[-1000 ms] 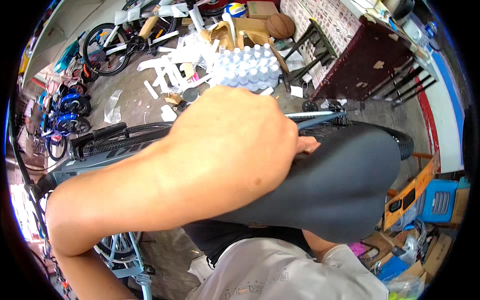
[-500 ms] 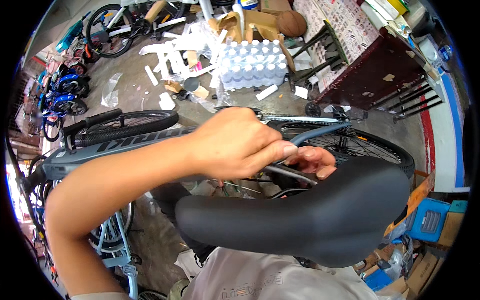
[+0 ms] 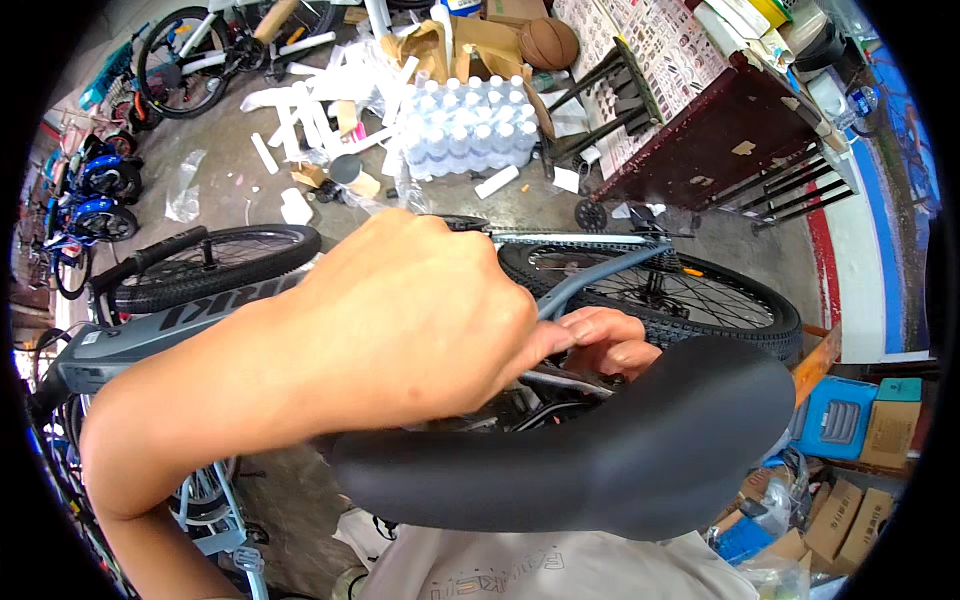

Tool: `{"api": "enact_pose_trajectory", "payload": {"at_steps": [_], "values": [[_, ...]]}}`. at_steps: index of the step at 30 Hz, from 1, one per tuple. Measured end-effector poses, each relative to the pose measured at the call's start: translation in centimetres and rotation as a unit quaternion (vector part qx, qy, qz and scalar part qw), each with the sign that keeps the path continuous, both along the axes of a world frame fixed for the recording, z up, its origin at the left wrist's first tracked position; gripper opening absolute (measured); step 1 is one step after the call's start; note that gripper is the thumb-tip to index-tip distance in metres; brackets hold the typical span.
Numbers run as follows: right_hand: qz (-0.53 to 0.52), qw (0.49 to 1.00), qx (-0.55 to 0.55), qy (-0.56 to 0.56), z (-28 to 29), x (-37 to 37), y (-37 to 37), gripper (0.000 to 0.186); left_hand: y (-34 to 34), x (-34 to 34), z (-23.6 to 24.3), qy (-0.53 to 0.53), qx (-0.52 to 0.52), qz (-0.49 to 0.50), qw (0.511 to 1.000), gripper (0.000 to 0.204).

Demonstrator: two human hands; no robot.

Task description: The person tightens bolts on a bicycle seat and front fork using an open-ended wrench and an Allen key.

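Note:
A grey bicycle frame [image 3: 140, 340] stretches from the left across to the right behind my left arm. Its black saddle [image 3: 560, 450] is close in front of my body. My left hand [image 3: 420, 310] is closed in a fist over the frame, in front of the saddle rails, its thumb side meeting my right fingers. Only the curled fingers of my right hand [image 3: 610, 340] show, beyond the saddle, near the seat stay [image 3: 600, 270]. Whatever is between the two hands is hidden by the fist and saddle. The rear wheel [image 3: 700, 290] lies just beyond my right hand.
A wrapped pack of water bottles [image 3: 470, 130] sits on the floor ahead, beside white packing foam [image 3: 310, 120] and a basketball [image 3: 548, 44]. A dark red cabinet [image 3: 720, 130] stands at the far right. Cardboard boxes [image 3: 850, 520] and a blue case [image 3: 835, 415] are at the near right.
My left fist looks larger and has turned with its back more toward me. Fingers of both hands remain close together. The whole scene has shifted a little left.

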State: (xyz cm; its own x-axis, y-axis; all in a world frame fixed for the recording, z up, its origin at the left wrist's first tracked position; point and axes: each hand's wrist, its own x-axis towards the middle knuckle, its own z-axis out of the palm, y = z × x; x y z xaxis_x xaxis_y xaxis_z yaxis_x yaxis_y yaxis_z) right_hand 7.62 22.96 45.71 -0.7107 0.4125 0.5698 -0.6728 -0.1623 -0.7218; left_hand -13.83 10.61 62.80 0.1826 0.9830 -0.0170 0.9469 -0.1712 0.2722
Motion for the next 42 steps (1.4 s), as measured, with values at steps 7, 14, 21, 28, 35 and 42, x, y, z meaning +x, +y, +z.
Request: {"api": "enact_pose_trajectory", "payload": {"at_steps": [7, 14, 21, 28, 35, 42], "values": [[-0.004, 1.0, 0.008, -0.018, 0.0, -0.4, -0.5, 0.022, -0.9, 3.0, 3.7, 0.122, 0.046, 0.051, 0.99, 0.041], [-0.013, 0.999, 0.017, -0.037, -0.2, -0.7, -0.8, 0.021, -1.3, 1.9, 2.4, 0.009, 0.063, 0.058, 0.996, 0.037], [-0.026, 0.998, 0.031, -0.054, 0.5, -0.4, -1.0, 0.02, -0.9, 2.5, 4.9, 0.003, -0.021, -0.027, 0.999, 0.031], [-0.039, 0.993, 0.062, -0.095, 1.7, 0.4, -2.7, 0.019, -0.9, 3.7, 5.7, -0.035, -0.039, -0.019, 0.998, 0.029], [-0.092, 0.985, 0.079, -0.126, 3.5, 0.7, -4.0, 0.018, -0.9, 2.0, 2.3, -0.1, 0.014, -0.05, 0.994, 0.033], [-0.171, 0.966, 0.098, -0.166, 5.0, 1.0, -5.3, 0.018, -0.6, 1.6, 2.6, -0.085, 0.003, -0.084, 0.993, 0.031]]}}
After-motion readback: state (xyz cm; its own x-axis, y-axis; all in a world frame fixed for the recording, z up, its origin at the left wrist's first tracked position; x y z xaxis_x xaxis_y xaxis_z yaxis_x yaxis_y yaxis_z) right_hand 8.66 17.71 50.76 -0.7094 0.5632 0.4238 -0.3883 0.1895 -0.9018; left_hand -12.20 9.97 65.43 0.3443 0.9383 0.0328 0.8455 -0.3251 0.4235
